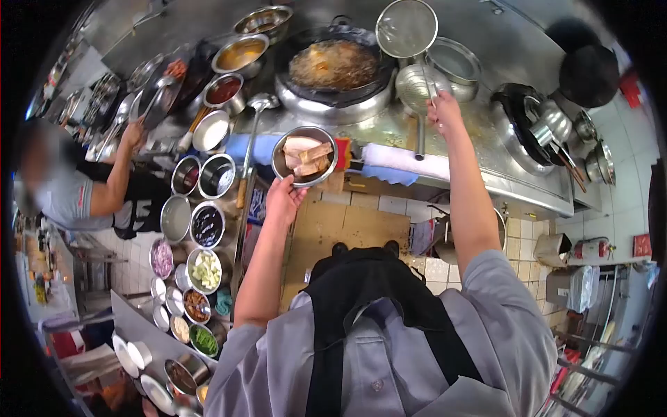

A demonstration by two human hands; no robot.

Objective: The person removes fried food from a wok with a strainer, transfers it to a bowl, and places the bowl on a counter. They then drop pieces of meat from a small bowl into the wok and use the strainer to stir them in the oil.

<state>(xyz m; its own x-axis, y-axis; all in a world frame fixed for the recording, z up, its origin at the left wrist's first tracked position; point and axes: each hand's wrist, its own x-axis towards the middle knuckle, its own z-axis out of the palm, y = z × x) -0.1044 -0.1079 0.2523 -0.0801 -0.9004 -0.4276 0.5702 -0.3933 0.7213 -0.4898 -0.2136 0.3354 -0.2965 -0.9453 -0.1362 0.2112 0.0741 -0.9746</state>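
Observation:
My left hand [283,201] is closed on the rim of a steel bowl [278,165], held in front of the stove edge. Several pale, thick chunks that look like meat [303,150] lie in the bowl. Out to the right, my right hand [445,113] grips the handle of a round wire-mesh strainer [406,29], whose head is beyond the hand. Beneath that handle, a perforated skimmer [415,87] rests with its own handle toward me. A wok [380,87] of bubbling, brownish oil or liquid [333,64] sits on the burner between my hands.
Metal bowls of sauces and chopped ingredients [206,271] line the left side. A ladle [262,103] lies beside them. Another person [97,187] works at far left, holding a utensil over a wok. A second burner [521,132] holds stacked pans at right. Folded cloths [406,158] lie along the counter edge.

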